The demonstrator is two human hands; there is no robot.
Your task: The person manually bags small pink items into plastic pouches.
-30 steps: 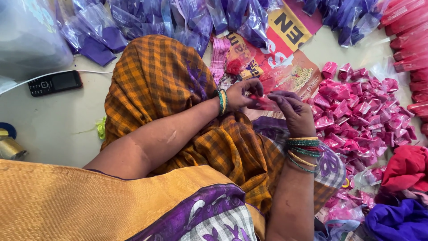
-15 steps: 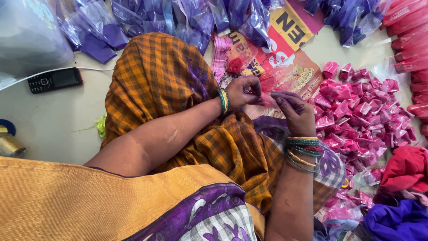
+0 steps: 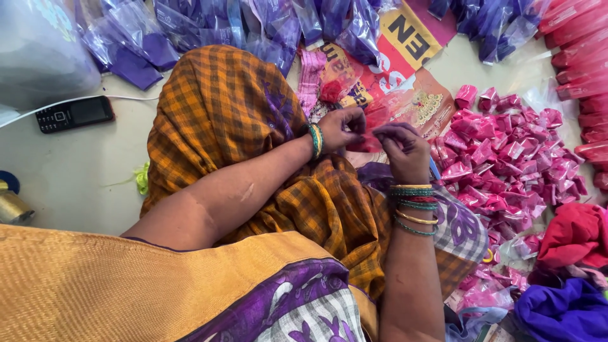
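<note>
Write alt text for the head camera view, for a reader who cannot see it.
Seen from above, a seated person's left hand and right hand pinch a small pink packet over an orange checked cloth. A pile of folded pink packets lies to the right, purple plastic bags beyond, a black phone to the left.

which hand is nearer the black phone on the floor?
Left. The left hand is over the lap, on the side toward the black phone; the right hand sits farther off, beside the pink packets.

Orange checked sari with purple border; green bangles on left wrist point(image 3: 315, 140), mixed bangles on right wrist point(image 3: 414, 206)
</note>
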